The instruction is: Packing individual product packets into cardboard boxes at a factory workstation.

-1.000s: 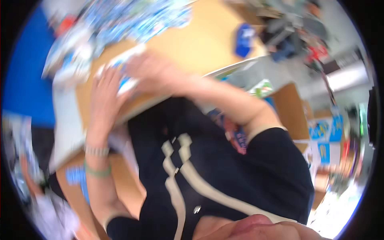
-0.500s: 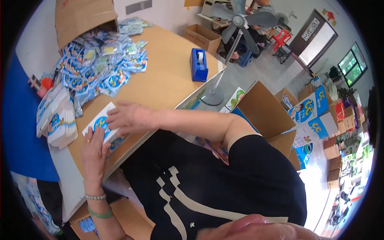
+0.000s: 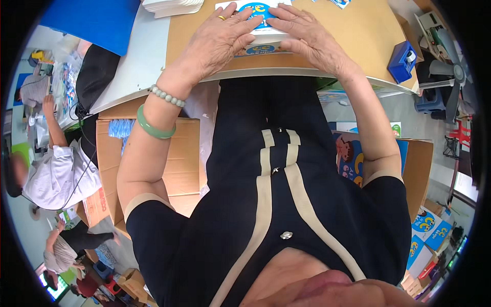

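A small white-and-blue printed carton (image 3: pixel 260 49) lies on the tan tabletop near its front edge, cut off by the top of the view. My left hand (image 3: pixel 217 41) rests on its left part, fingers stretched across the top and thumb near the front edge. From the other side, my right hand (image 3: pixel 311 40) lies with spread fingers on the right part of the top, its thumb at the front side. Both hands touch the carton without wrapping round it. A stack of flat white cartons (image 3: pixel 173 7) sits to the left, partly out of view.
A blue tape dispenser (image 3: pixel 403 61) stands at the table's right end, near a grey fan (image 3: pixel 452 71). Below the table at left is an open cardboard box (image 3: pixel 153 169); another cardboard box (image 3: pixel 417 169) is at right. Co-workers, one in a light shirt (image 3: pixel 64 174), are at far left.
The view has swung round, so the table now lies along the top and the packet pile is mostly out of sight. Both hands remain on the carton, now at its two ends.
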Demonstrator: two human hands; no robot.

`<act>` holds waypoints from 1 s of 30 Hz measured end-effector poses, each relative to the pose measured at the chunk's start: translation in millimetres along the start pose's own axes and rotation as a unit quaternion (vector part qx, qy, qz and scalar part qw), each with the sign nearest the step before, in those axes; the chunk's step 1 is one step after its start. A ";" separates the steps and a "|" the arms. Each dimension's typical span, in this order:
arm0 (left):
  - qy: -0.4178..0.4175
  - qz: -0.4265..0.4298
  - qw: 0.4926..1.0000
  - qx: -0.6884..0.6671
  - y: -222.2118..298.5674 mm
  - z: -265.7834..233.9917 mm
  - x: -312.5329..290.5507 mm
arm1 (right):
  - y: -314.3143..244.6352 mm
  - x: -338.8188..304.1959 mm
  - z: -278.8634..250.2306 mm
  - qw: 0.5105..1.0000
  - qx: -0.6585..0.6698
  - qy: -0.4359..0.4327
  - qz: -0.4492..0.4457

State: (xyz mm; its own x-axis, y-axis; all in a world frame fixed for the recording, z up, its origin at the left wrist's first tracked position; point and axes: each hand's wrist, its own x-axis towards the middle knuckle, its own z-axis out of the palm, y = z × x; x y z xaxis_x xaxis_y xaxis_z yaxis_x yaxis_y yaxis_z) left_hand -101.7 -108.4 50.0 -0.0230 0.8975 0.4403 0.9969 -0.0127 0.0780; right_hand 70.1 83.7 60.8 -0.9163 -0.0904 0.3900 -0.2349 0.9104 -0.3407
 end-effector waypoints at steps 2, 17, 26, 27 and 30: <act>-0.003 0.000 1.000 -0.005 -0.2 -1.5 -2.3 | -3.9 -0.1 2.6 0.999 -0.044 -0.002 -0.009; 0.048 -0.012 0.998 0.024 30.4 9.0 19.5 | 9.8 -11.8 38.8 0.984 0.077 0.160 -0.002; 0.005 -0.074 0.980 0.187 43.9 20.3 44.3 | 43.2 -22.2 7.3 0.947 0.254 0.161 0.117; 0.005 -0.092 0.975 0.202 43.6 22.6 45.4 | 47.1 -32.5 3.4 0.935 0.199 0.244 0.163; 0.005 -0.111 0.970 0.216 44.0 25.5 48.5 | 38.4 -76.1 -36.0 0.800 -0.005 0.492 0.343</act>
State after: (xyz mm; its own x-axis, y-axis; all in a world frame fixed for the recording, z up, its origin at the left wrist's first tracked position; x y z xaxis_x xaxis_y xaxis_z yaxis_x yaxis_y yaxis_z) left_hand -57.0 -54.2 52.0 -0.2387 0.8527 0.4646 0.9063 0.3675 -0.2089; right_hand 142.4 140.1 48.8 -0.1273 0.7888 0.6013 0.2211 0.6136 -0.7581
